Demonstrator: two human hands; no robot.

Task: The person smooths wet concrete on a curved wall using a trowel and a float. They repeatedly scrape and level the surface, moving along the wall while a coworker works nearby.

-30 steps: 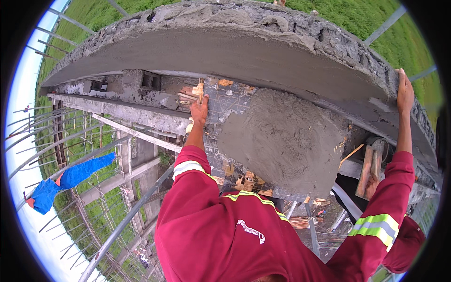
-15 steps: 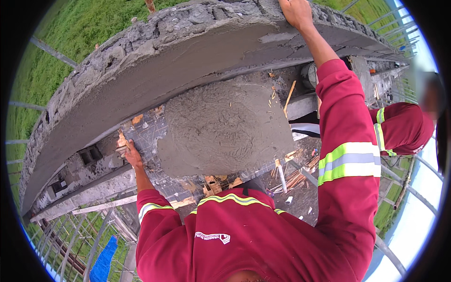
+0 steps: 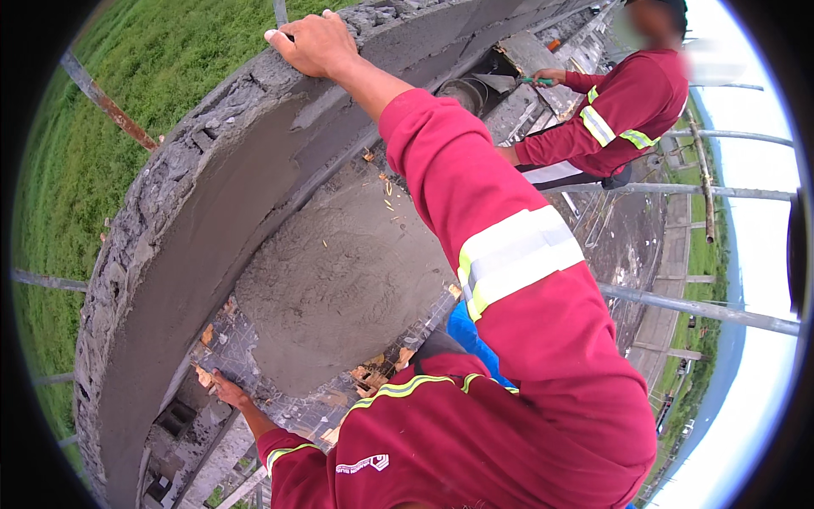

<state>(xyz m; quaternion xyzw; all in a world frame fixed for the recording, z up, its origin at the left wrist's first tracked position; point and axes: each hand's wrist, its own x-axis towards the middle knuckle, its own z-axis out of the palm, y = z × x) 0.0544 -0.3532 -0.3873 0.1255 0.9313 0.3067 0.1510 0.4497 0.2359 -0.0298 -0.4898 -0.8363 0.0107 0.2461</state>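
Observation:
My right hand (image 3: 320,44) is closed over the rough top of a curved concrete wall (image 3: 195,204), its fingers bent across the edge and their tips pale. Lower left, my left hand (image 3: 229,391) grips the edge of a worn flat board (image 3: 222,335), beside splintered wood; some of its fingers are hidden. Between my arms, a broad heap of wet grey mortar (image 3: 339,280) covers most of this board. Smooth plaster coats part of the wall's inner face, and its top is ragged.
At the upper right a co-worker (image 3: 619,110) in a maroon jacket holds a green-handled trowel (image 3: 509,81) near a bucket (image 3: 462,95). Metal scaffold pipes (image 3: 704,312) cross on the right. Grass (image 3: 170,59) lies beyond the wall, and hollow blocks (image 3: 175,418) sit at lower left.
My view has turned toward the right, bringing the co-worker and trowel into sight. My right hand still rests on the wall top, and my left stays at the board's edge.

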